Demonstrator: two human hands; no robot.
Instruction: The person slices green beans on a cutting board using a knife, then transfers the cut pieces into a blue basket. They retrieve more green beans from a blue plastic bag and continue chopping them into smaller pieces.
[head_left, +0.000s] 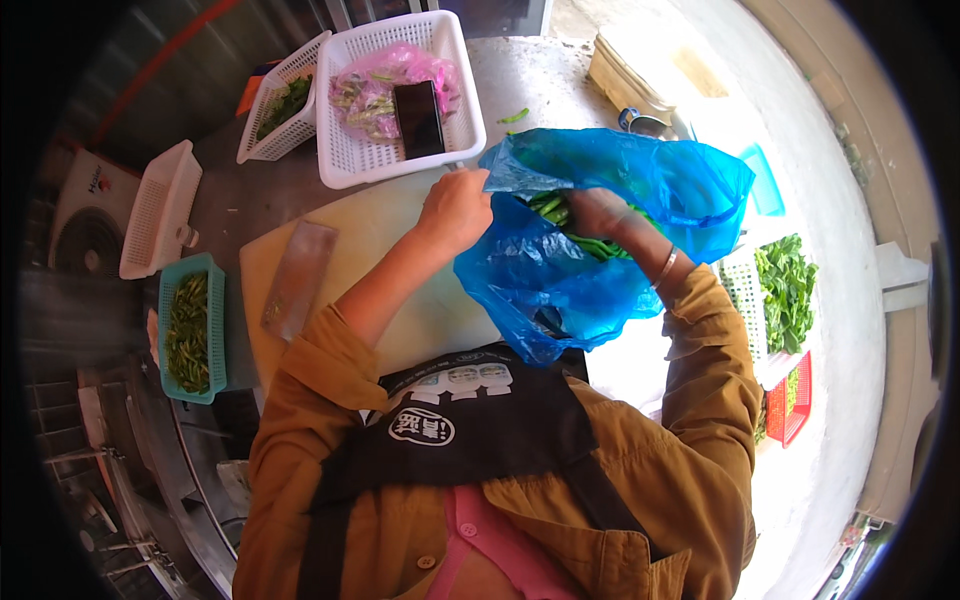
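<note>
A large blue plastic bag lies with its mouth apart at the right of a cutting board. My left hand pinches the bag's rim at its left side. Inside the bag is my right hand, blurred, among long green peppers or beans; its fingertips are hidden, so whether it grips any cannot be told. A cleaver lies flat on the left part of the board.
Beyond the board, a white plastic basket holds a pink bag and a phone. Beside it stands a smaller basket of greens. A teal basket of cut green vegetables stands left; leafy greens and a red basket are right.
</note>
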